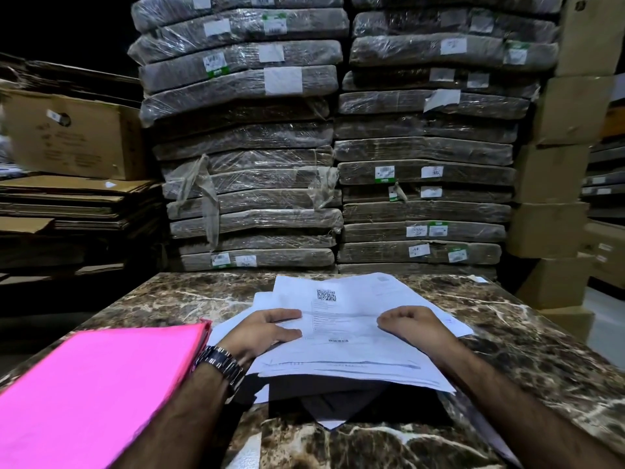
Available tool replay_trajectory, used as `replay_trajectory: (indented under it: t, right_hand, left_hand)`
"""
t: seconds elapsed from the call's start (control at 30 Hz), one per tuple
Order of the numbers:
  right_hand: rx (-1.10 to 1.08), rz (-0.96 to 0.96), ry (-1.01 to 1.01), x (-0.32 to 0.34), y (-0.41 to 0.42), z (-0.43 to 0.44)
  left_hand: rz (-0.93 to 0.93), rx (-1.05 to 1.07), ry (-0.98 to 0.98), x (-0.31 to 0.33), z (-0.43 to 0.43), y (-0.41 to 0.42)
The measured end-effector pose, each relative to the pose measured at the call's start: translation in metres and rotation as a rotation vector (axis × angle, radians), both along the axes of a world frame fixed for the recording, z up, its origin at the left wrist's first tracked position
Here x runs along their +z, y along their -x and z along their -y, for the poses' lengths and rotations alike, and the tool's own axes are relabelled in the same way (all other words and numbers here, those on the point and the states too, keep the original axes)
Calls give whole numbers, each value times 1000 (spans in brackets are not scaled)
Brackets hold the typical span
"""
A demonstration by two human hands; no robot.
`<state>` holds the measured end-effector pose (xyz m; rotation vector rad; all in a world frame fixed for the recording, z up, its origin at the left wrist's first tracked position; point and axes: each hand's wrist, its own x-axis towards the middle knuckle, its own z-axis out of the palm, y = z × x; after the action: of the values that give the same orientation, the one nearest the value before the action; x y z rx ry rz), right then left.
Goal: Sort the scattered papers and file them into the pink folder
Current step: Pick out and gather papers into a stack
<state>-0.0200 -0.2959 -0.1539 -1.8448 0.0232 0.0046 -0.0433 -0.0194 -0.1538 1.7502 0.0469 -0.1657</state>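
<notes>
Nearest, the pink folder point(94, 394) lies closed on the marble table point(524, 350), just beside the left forearm; it must be opened before filing, and both hands are occupied. The papers point(338, 353) form a loose, uneven fan at table centre, with corners poking out toward the near edge. Lifted unsquared, lower sheets would likely slide out or fall. The left hand point(260, 330) rests with straight fingers on the top sheet's left edge. The right hand point(412, 324), fingers curled, seemingly grips the right edge. Beyond, stacked wrapped bundles point(243, 184) and cardboard boxes point(548, 170) close off the far side.
</notes>
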Motion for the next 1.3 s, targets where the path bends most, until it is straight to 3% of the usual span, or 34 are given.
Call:
replay_trajectory:
  t: [0.3, 0.53, 0.7, 0.9, 1.0, 1.23, 1.3]
  right_hand:
    - [96, -45, -343, 14, 5, 5]
    - [275, -146, -362, 13, 5, 8]
    - [190, -143, -340, 10, -2, 10]
    - [232, -187, -137, 3, -5, 20]
    - [219, -157, -79, 4, -7, 24]
    - [213, -161, -251, 8, -14, 38]
    - [194, -131, -171, 6, -17, 39]
  left_hand:
    - [30, -65, 40, 4, 0, 0]
    - [159, -81, -7, 3, 4, 2]
    - [176, -83, 98, 0, 13, 6]
    - [163, -151, 53, -7, 23, 11]
    - [189, -121, 73, -6, 25, 13]
    - [129, 62, 274, 2, 25, 13]
    - [101, 90, 300, 3, 25, 14]
